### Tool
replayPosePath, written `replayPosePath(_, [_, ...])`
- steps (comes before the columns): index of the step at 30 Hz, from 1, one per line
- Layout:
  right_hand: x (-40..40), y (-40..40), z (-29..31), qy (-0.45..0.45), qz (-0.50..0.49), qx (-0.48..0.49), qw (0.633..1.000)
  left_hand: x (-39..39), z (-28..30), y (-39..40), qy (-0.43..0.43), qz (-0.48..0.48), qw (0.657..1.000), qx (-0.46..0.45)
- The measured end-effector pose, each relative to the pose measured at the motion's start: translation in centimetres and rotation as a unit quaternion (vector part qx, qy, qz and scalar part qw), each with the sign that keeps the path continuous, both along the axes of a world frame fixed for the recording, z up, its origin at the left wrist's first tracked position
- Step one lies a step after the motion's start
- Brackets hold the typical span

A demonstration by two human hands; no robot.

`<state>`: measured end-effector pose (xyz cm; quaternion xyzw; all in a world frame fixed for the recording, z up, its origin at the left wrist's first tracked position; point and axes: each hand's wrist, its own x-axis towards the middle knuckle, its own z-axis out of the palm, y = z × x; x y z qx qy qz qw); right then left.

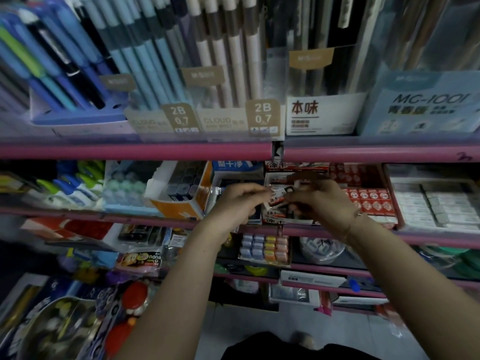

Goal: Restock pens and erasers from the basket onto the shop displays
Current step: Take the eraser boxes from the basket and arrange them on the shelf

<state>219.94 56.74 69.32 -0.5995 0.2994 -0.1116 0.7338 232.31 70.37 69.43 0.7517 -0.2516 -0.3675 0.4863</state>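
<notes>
Erasers (279, 197) in white, red and black wrappers sit pinched between both hands over the middle shelf, just in front of their display box (291, 219). Nearest to me, both bare forearms reach up from the bottom of the view. The left hand (237, 201) has its fingers curled, tips meeting the left end of the small bundle. The right hand (320, 200), a thin bracelet (359, 214) at its wrist, curls its fingers over the right end; how many erasers are in the grip is too blurred to tell. Below the hands, a lower tier carries a tray of small pastel blocks (265, 249). Beside the display box on the right lie rows of red-and-white erasers (368, 201), then a tray of pale ones (428, 206). To the left stands an orange-and-white carton (181, 203) of dark items. Beyond the pink shelf rail (135, 150), the top tier holds upright pencils (145, 55) in holders marked 2B 0.7, with blue pens (52, 71) further left.
</notes>
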Motion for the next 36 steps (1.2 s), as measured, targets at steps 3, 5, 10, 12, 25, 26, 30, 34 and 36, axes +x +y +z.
replayPosePath(3, [-0.6,-0.5,0.6,0.021,0.103,-0.115,0.988,1.3,-0.2,-0.4,-0.027,-0.023,0.999,0.011])
replayPosePath(5, [-0.3,-1.1,0.6,0.082,0.094,-0.233,0.965,1.7,-0.5,-1.0,-0.063,-0.031,0.997,0.001])
replayPosePath(10, [1.1,-2.2,-0.2,0.243,0.063,-0.448,0.858,2.3,-2.1,-2.5,-0.248,-0.050,0.965,0.072])
replayPosePath(12, [1.5,-2.0,-0.5,0.262,0.067,-0.466,0.842,2.4,-2.7,-2.7,-0.283,-0.087,0.951,0.087])
replayPosePath(25, [3.3,0.4,-2.2,0.236,0.030,-0.517,0.822,1.7,-0.8,-2.1,0.350,0.190,0.898,-0.187])
replayPosePath(26, [3.2,0.3,-2.0,0.233,0.036,-0.526,0.817,1.5,-0.5,-2.2,0.368,0.195,0.886,-0.202])
replayPosePath(30, [2.2,0.2,0.0,0.194,-0.061,-0.442,0.874,0.4,0.3,-2.5,0.389,0.196,0.873,-0.219])
replayPosePath(34, [1.2,1.5,2.7,0.064,0.004,-0.120,0.991,-1.1,1.1,-3.1,0.391,0.179,0.860,-0.274])
replayPosePath(36, [0.9,1.8,2.7,0.055,0.021,-0.178,0.982,-2.1,1.4,-3.5,0.362,0.173,0.873,-0.278])
